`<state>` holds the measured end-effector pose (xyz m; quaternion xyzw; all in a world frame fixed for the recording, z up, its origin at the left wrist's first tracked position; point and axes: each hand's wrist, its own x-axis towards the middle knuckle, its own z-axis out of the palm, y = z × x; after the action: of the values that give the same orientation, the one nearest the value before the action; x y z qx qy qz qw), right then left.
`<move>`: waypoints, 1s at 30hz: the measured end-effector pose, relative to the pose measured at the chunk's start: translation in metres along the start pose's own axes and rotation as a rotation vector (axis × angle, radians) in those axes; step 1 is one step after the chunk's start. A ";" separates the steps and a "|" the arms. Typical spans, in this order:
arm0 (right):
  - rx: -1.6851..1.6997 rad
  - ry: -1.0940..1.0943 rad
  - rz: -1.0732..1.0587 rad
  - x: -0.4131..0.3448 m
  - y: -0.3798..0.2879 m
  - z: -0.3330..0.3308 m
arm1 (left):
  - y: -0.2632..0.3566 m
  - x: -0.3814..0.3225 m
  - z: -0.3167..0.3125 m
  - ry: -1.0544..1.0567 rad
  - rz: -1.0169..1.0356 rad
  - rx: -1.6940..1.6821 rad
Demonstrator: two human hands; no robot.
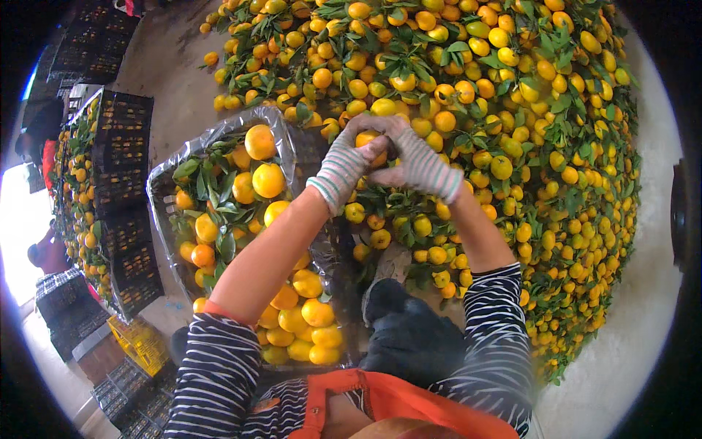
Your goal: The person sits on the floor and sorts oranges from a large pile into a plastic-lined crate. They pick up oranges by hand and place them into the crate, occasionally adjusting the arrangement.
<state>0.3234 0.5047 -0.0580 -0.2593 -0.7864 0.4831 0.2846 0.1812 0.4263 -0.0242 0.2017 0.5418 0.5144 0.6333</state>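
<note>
Both hands wear pale knitted gloves with striped cuffs and meet over the edge of a large heap of mandarins (499, 167). My left hand (345, 164) is closed around an orange mandarin (366, 139), partly covered by its fingers and thumb. My right hand (419, 159) curls against it from the other side. In its grasp shows a small dark object (392, 148), mostly hidden, whose kind I cannot make out. To the left, below my left forearm, stands a crate lined with clear plastic film (156, 186), holding mandarins, some with leafy stems (216, 186).
Stacked black crates (123, 148) full of mandarins stand at the left, with a yellow crate (140, 343) below them. More dark crates (129, 389) sit lower left. A person in dark red (49, 253) is at the far left. My knee (411, 324) is beside the lined crate.
</note>
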 end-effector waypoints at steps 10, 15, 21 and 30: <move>0.445 0.218 0.548 -0.026 0.003 0.009 | 0.084 -0.224 -0.126 0.282 0.338 0.384; 0.533 -0.102 0.447 -0.049 -0.019 0.052 | 0.013 -0.270 -0.146 0.223 0.070 0.509; 0.604 -0.117 0.635 -0.048 -0.039 0.060 | -0.015 -0.285 -0.156 0.244 -0.100 1.333; 0.089 -0.436 -0.411 -0.054 -0.146 0.119 | -0.007 -0.278 -0.161 0.134 0.206 1.841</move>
<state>0.2589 0.3374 0.0197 0.0280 -0.8431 0.4935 0.2119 0.0726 0.1335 0.0498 0.6419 0.7515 -0.0542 0.1422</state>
